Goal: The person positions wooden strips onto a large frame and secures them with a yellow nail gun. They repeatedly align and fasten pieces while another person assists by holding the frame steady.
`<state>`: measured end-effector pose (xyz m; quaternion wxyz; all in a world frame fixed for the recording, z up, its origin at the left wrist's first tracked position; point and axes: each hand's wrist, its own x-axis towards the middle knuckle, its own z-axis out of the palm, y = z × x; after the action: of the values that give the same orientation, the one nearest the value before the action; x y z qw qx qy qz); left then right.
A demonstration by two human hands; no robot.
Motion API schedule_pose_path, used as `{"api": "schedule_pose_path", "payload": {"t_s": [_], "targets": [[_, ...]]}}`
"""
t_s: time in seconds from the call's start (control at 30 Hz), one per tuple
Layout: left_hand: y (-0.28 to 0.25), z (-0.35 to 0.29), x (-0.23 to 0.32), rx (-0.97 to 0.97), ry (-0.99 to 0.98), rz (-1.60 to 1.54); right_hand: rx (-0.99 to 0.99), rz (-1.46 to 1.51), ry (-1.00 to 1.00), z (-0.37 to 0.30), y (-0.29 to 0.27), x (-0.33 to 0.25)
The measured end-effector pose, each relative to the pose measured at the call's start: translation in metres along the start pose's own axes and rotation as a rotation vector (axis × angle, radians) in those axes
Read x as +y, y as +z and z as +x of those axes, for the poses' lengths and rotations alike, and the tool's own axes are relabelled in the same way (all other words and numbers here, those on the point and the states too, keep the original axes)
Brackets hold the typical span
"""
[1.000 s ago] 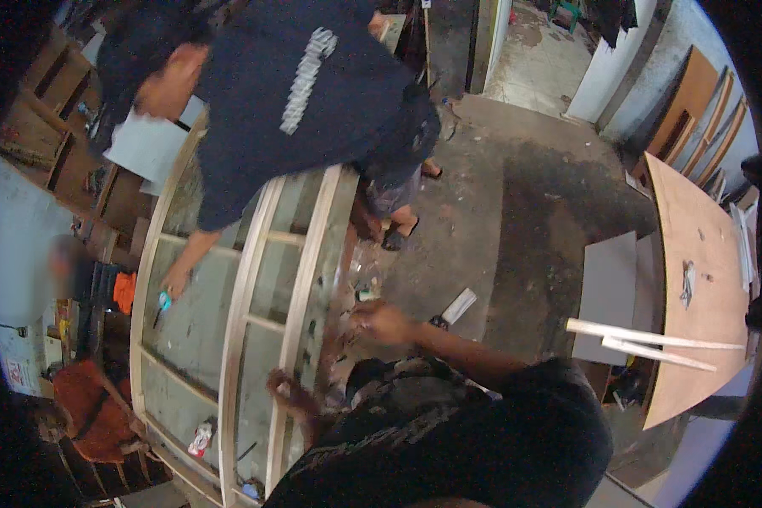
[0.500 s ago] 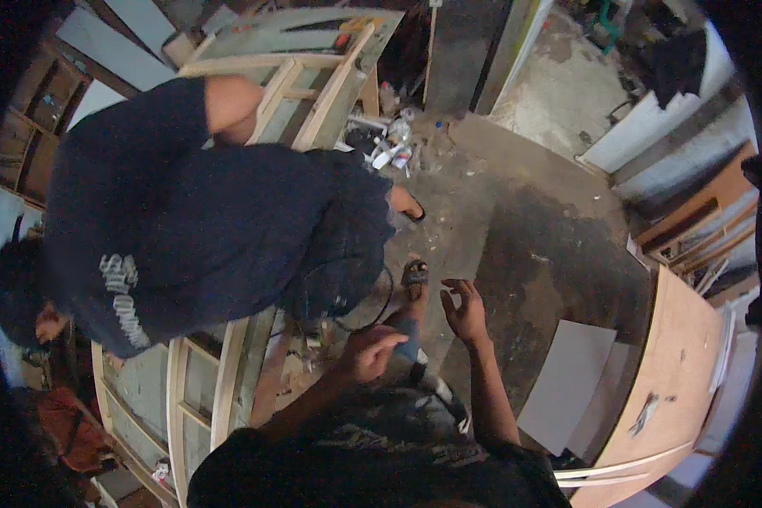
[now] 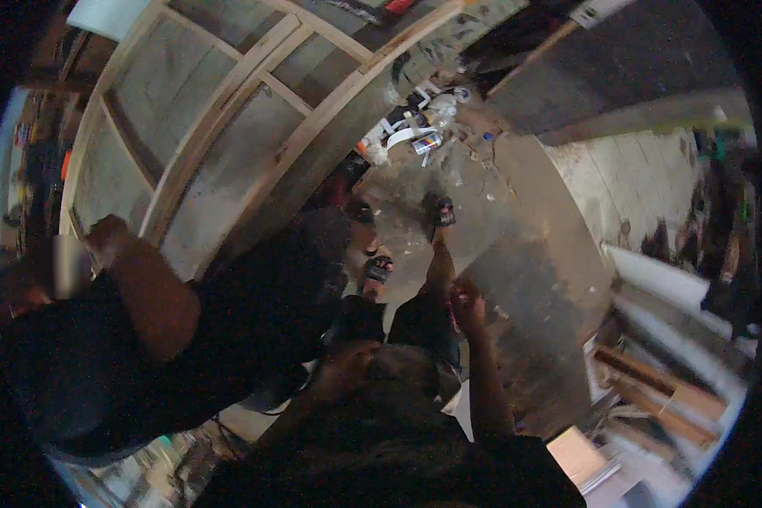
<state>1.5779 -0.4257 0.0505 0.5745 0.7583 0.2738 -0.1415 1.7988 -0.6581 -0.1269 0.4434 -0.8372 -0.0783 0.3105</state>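
One co-worker (image 3: 237, 339) close L, wood frame (image 3: 323, 117) beyond, litter (image 3: 422, 135) on flr (image 3: 521, 279), L/R fingers (image 3: 468, 300) too blurry to judge.

A worn grey-brown floor (image 3: 504, 199) is seen under dim light, darkened by a broad patch (image 3: 533, 313) right of centre. Litter (image 3: 427, 127) is strewn across it at upper centre. A paler floor (image 3: 626, 182) is bordered by a dark panel (image 3: 639, 72) at upper right; wooden boards (image 3: 660, 394) are gathered at lower right.

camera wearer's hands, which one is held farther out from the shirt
The right hand, held out forward beside the wearer's right leg; the left hand is lower in the picture, close to the front of the dark shirt.
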Motion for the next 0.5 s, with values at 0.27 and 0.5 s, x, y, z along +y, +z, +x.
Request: {"api": "schedule_pose_path", "payload": {"t_s": [0.27, 0.5], "targets": [[-0.043, 0.135, 0.091, 0.706, -0.157, 0.276, -0.294, -0.576, 0.409, 0.153, -0.073, 0.142], [-0.121, 0.293, 0.087, 1.324, 0.027, 0.767, -0.382, -0.188, 0.392, 0.233, -0.128, 0.152]]}}
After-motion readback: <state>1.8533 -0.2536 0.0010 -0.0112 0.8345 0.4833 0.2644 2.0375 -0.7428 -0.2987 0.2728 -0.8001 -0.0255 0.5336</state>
